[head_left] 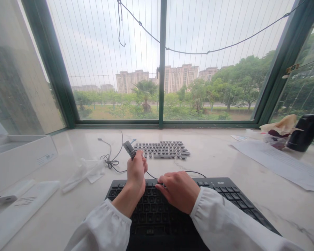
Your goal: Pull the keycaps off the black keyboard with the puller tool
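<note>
A black keyboard lies in front of me, with bare key sockets on its left and middle part and what look like keys at the right. My left hand is closed around a dark brush-like tool, its wide end pointing up and left above the keyboard's top edge. My right hand rests at the keyboard's upper middle, thumb and fingertips close together at the top row; whatever they hold, if anything, is hidden. Beyond the keyboard, loose dark keycaps are laid out in rows on the white marble surface.
A coiled cable and crumpled white plastic lie left of the keycaps. At the left are a white box and a white packet. Paper and a black cup-like object are at the right.
</note>
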### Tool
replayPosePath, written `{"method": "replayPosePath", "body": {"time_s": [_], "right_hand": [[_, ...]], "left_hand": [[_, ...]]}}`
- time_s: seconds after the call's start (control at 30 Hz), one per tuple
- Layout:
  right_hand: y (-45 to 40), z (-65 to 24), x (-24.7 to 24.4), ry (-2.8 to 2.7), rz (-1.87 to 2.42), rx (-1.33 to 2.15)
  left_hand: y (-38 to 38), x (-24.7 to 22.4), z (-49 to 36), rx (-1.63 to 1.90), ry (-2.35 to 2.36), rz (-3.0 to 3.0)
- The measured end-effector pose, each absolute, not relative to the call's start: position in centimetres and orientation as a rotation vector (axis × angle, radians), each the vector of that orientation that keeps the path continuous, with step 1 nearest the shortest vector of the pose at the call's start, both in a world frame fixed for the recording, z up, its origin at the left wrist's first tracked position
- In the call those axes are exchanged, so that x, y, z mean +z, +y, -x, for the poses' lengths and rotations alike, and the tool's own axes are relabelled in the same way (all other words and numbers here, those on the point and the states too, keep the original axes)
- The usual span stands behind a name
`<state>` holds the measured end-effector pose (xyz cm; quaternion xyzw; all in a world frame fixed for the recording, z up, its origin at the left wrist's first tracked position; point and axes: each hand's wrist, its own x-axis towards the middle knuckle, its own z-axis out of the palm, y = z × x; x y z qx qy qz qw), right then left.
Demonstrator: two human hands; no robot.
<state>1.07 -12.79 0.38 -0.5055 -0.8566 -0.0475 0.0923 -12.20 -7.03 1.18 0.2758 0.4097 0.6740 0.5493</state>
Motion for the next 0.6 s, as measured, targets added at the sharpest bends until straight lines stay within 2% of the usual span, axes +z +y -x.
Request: {"method": "replayPosePath", "body": {"time_s": [0.6], "right_hand": [[-12.79, -0.97, 0.23, -2.548, 1.481, -0.19]], "left_hand": [[-6.91, 0.97, 12.21, 1.609, 0.945, -0.655]]}}
